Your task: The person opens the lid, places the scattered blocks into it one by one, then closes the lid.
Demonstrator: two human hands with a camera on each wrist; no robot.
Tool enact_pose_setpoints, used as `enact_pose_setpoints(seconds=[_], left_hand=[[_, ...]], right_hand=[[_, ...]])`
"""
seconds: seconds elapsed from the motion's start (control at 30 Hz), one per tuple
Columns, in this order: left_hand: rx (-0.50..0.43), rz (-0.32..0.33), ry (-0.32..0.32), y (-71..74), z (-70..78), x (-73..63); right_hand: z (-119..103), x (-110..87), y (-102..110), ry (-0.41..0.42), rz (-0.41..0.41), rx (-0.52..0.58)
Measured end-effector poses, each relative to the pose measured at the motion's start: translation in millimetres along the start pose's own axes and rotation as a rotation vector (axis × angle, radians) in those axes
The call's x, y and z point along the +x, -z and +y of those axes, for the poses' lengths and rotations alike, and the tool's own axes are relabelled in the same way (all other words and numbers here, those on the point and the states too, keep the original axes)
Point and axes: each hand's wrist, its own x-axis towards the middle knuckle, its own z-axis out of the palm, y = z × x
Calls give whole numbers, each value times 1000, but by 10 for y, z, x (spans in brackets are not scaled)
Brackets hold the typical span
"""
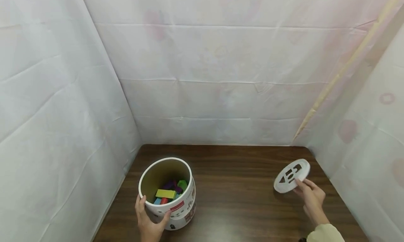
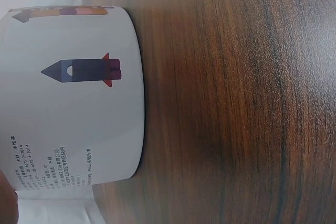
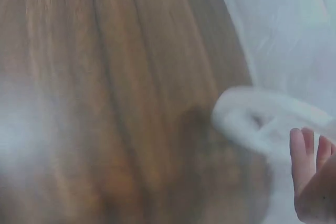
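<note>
A round white bucket (image 1: 180,214) with printed pictures stands at the left of the table, its top uncovered. Inside it lie several coloured blocks, a yellow block (image 1: 166,194) uppermost. My left hand (image 1: 149,224) holds the bucket's near side, fingers at the rim on the left and thumb against the front. In the left wrist view the bucket's printed wall (image 2: 73,103) shows a rocket. Over the table's right side, my right hand (image 1: 312,200) pinches the edge of a white lid (image 1: 285,186) with shaped cut-outs. The lid is tilted and looks blurred in the right wrist view.
The dark wood-grain table (image 1: 236,193) spans between both hands. White sheets hang close around it: a back sheet (image 1: 214,94), a left one (image 1: 63,129) and a right one (image 1: 372,158).
</note>
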Motion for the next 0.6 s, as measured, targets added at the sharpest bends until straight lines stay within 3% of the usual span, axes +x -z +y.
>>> enact_pose_setpoints(seconds=[0.1, 0.2, 0.3, 0.37, 0.47, 0.6], left_hand=[[6, 5, -10, -8, -3, 12], [11, 19, -60, -9, -38, 19], [17, 10, -78, -13, -66, 29], [17, -4, -62, -16, -67, 25], [8, -17, -38, -16, -52, 17], [-2, -19, -31, -22, -45, 9]], right_hand=[[-298, -273, -285, 233, -76, -300], [-415, -455, -541, 538, -148, -518], [-449, -579, -768, 810, -249, -531], [-477, -663, -905, 945, -322, -524], [-527, -787, -1093, 1078, -434, -533], [-654, -994, -1312, 1117, -577, -584]])
